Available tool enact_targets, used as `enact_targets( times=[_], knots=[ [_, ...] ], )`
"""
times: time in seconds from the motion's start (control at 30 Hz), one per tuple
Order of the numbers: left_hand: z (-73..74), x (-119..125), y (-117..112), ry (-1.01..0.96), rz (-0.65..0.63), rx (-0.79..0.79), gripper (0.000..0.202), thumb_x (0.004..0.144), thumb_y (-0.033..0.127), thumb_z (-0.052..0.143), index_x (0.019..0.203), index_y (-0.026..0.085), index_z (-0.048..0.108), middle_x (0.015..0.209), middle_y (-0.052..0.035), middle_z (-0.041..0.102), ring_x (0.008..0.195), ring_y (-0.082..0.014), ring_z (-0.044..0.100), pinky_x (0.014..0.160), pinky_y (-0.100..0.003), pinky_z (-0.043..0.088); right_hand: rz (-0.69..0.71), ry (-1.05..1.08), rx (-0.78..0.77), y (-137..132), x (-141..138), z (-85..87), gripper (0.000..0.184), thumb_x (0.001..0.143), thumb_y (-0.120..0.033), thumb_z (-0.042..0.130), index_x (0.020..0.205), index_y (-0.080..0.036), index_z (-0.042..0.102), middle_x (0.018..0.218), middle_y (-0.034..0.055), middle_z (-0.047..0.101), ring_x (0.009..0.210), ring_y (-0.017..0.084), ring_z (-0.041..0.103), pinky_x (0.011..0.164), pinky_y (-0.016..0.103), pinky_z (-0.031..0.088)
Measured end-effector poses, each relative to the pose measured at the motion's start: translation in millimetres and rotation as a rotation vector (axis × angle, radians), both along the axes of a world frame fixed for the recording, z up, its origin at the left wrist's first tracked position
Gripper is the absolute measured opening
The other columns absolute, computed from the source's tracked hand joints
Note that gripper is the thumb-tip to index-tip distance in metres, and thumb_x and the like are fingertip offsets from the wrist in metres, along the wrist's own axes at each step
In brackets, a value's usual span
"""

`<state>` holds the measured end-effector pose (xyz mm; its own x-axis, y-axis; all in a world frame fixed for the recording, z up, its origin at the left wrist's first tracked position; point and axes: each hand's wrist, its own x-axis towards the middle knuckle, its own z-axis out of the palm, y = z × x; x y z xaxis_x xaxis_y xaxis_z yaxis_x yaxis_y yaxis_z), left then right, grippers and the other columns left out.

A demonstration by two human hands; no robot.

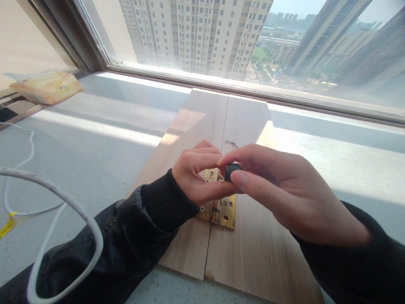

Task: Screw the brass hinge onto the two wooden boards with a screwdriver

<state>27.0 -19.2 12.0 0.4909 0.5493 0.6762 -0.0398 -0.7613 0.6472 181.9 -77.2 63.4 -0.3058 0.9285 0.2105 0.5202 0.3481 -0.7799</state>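
Black piece [233,171] | right hand [292,194]: thumb and finger pinching it, nearer | left hand [189,171]: fingers curled alongside, grip cannot be told | position: over hinge [216,207], its long axis along seam [207,253].

Your sleeves [107,242] and the small piece [230,171] before you are black; the hinge [231,216] is gold with dark stains. You see pale tan boards [253,257] with faint grain, a speckled whitish bench [85,143], white cable [98,238] and yellow tag [6,227].
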Motion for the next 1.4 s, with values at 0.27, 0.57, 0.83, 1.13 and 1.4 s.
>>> enact_targets(
  times=[0.27, 0.57, 0.83, 1.13, 1.4],
  knots=[
    [-3.2, 0, -4, 0.057, -0.012, -0.055, 0.028, 0.067, 0.035, 0.074, 0.057, 0.017, 0.055, 0.056, -0.0007, 0.057, 0.063, -0.0140, 0.049, 0.061, -0.031, 0.045, -0.009, 0.139, -0.073, -4, 3, -8.9, 0.008, 0.083, -0.028, 0.054, 0.085, -0.022, 0.059, 0.067, -0.0007, 0.057, 0.057, 0.010, 0.048, 0.044, 0.024, 0.033],
    [4.2, 13, -6, 0.055, 0.000, -0.011, 0.032, 0.069, 0.038, 0.072, 0.055, 0.015, 0.055, 0.055, -0.0019, 0.059, 0.059, -0.0128, 0.050, 0.062, -0.030, 0.045, -0.009, 0.385, -0.170, -11, 10, -18.2, 0.008, 0.085, -0.028, 0.052, 0.087, -0.023, 0.058, 0.053, -0.0051, 0.046, 0.045, 0.008, 0.034, 0.039, 0.023, 0.025],
    [0.8, 9, -4, 0.038, 0.039, -0.054, 0.032, 0.067, 0.043, 0.072, 0.055, 0.017, 0.058, 0.053, -0.0016, 0.060, 0.058, -0.0135, 0.049, 0.058, -0.030, 0.045, -0.107, 0.236, 0.111, -7, 2, -22.1, 0.013, 0.084, -0.028, 0.054, 0.087, -0.022, 0.065, 0.080, 0.0021, 0.056, 0.071, 0.014, 0.054, 0.061, 0.031, 0.042],
    [7.9, -12, 14, 0.194, 0.071, -0.022, 0.034, 0.063, 0.051, 0.073, 0.060, 0.018, 0.066, 0.061, -0.0038, 0.065, 0.061, -0.0153, 0.056, 0.061, -0.031, 0.046, -0.047, 0.230, 0.191, 2, 1, -30.4, 0.016, 0.089, -0.029, 0.048, 0.090, -0.022, 0.062, 0.085, -0.0001, 0.059, 0.074, 0.011, 0.053, 0.066, 0.028, 0.041],
    [-30.9, -96, 42, 0.422, 0.386, -0.136, 0.046, 0.077, 0.056, 0.052, 0.107, 0.021, 0.060, 0.115, -0.0114, 0.060, 0.109, -0.0281, 0.054, 0.093, -0.047, 0.042, -0.100, 0.423, 0.165, 7, -7, -37.9, 0.014, 0.085, -0.027, 0.050, 0.083, -0.021, 0.063, 0.078, 0.0017, 0.062, 0.072, 0.016, 0.056, 0.063, 0.032, 0.043]
  ],
)
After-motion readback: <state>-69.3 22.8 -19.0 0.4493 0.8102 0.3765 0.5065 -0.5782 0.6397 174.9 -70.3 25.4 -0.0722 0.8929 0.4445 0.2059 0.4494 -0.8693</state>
